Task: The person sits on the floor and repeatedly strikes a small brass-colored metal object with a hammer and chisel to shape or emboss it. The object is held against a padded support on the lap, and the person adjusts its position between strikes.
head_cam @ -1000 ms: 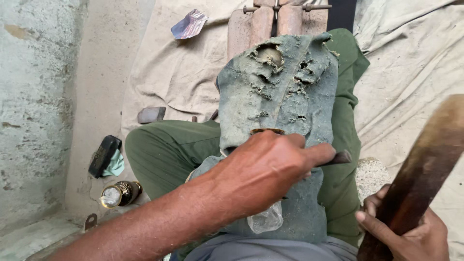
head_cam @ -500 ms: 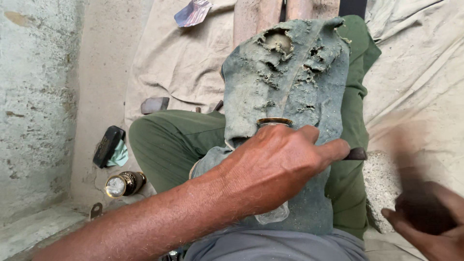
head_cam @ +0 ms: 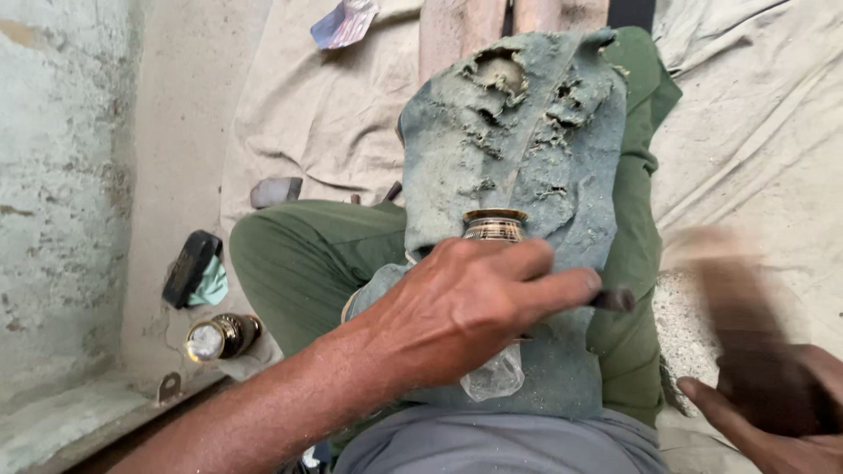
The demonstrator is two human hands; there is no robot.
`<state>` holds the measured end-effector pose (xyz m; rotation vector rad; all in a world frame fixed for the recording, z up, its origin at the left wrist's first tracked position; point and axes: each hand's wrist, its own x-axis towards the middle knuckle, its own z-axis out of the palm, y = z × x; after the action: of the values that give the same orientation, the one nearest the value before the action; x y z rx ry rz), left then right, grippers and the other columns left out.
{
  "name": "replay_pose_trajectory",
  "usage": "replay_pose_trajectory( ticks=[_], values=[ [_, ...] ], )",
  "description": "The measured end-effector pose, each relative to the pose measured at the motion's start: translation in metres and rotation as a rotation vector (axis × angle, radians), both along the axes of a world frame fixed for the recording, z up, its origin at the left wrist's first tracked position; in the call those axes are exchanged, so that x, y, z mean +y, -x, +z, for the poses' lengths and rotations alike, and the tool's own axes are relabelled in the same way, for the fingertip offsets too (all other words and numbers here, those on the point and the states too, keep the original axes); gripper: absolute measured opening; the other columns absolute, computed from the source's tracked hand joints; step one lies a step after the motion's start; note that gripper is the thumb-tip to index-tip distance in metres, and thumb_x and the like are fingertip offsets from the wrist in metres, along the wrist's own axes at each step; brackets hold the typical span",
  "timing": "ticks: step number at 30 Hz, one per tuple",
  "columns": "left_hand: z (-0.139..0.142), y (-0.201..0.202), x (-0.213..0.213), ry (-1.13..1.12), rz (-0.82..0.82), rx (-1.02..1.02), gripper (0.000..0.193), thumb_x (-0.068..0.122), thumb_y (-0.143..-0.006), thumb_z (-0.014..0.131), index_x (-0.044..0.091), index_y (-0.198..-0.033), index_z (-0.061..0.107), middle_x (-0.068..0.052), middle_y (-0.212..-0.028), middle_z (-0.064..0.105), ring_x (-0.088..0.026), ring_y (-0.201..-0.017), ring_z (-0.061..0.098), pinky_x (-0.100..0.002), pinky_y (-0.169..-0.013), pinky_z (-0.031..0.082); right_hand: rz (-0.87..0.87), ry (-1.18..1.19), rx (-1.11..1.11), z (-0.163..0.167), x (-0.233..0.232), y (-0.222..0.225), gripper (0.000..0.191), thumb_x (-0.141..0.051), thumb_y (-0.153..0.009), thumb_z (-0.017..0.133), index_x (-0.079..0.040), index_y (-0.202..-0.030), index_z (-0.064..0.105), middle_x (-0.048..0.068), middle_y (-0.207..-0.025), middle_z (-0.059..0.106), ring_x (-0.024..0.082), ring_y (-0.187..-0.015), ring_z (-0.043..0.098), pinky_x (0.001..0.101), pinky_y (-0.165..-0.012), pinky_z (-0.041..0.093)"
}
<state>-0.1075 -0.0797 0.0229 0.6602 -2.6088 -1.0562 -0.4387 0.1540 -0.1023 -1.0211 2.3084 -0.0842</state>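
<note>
The left hand (head_cam: 457, 320) presses a small brass pot (head_cam: 494, 226) onto the torn blue cloth (head_cam: 518, 158) over the knee, fingers wrapped around it. At 4 o'clock, the right hand (head_cam: 773, 421) grips a blurry dark wooden stick (head_cam: 738, 298).

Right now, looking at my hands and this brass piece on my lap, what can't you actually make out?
- Head view: the brass piece shows only its rim; the left hand covers the rest.
- The dark tool tip past the forefinger: its shaft is hidden by that hand.
- The wooden club in the right hand is motion-blurred; the frame edge cuts the hand.
</note>
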Motion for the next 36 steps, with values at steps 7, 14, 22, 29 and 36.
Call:
replay_pose_trajectory(
  ticks=[7,14,22,29,36],
  values=[
    [0.002,0.004,-0.007,0.051,0.038,-0.056,0.036,0.015,-0.097,0.067,0.017,-0.132,0.062,-0.009,-0.077,0.061,-0.026,-0.065,0.068,-0.04,-0.052,0.057,-0.288,0.728,-0.581,0.023,-0.013,-0.022,0.067,-0.006,-0.087,0.061,-0.025,-0.148,0.043,-0.003,-0.097,0.056,0.014,-0.085,0.063,0.0406,-0.097,0.06],
    [0.013,0.008,-0.017,-0.023,-0.045,-0.043,0.046,0.004,-0.091,0.064,0.021,-0.133,0.063,-0.012,-0.086,0.066,-0.029,-0.07,0.073,-0.042,-0.056,0.06,0.227,-0.116,-0.145,0.038,-0.046,-0.029,0.03,-0.018,-0.089,0.081,0.004,-0.095,0.062,0.017,-0.07,0.065,0.03,-0.071,0.069,0.0429,-0.07,0.058],
    [0.008,-0.009,-0.003,0.022,0.061,-0.007,0.031,0.01,-0.099,0.063,0.015,-0.129,0.061,-0.009,-0.079,0.057,-0.027,-0.066,0.066,-0.043,-0.051,0.054,0.331,0.064,0.031,0.013,-0.03,0.001,0.041,-0.027,-0.077,0.083,-0.005,-0.108,0.067,0.011,-0.083,0.067,0.021,-0.077,0.071,0.0385,-0.078,0.059],
    [-0.011,-0.021,0.008,0.057,0.106,0.13,0.026,0.012,-0.104,0.065,0.015,-0.13,0.061,-0.005,-0.086,0.057,-0.017,-0.065,0.064,-0.033,-0.049,0.055,0.55,0.239,0.138,-0.013,0.006,0.048,0.051,-0.031,-0.067,0.088,-0.01,-0.109,0.068,0.008,-0.089,0.069,0.015,-0.076,0.072,0.0328,-0.077,0.059],
    [-0.014,-0.025,0.005,0.095,0.15,0.191,0.025,0.018,-0.102,0.072,0.014,-0.125,0.062,-0.003,-0.085,0.058,-0.018,-0.069,0.064,-0.035,-0.056,0.056,0.299,0.264,0.146,-0.008,0.012,0.058,0.045,-0.02,-0.071,0.093,-0.009,-0.103,0.063,0.009,-0.073,0.063,0.017,-0.059,0.062,0.0311,-0.063,0.056]
  ],
)
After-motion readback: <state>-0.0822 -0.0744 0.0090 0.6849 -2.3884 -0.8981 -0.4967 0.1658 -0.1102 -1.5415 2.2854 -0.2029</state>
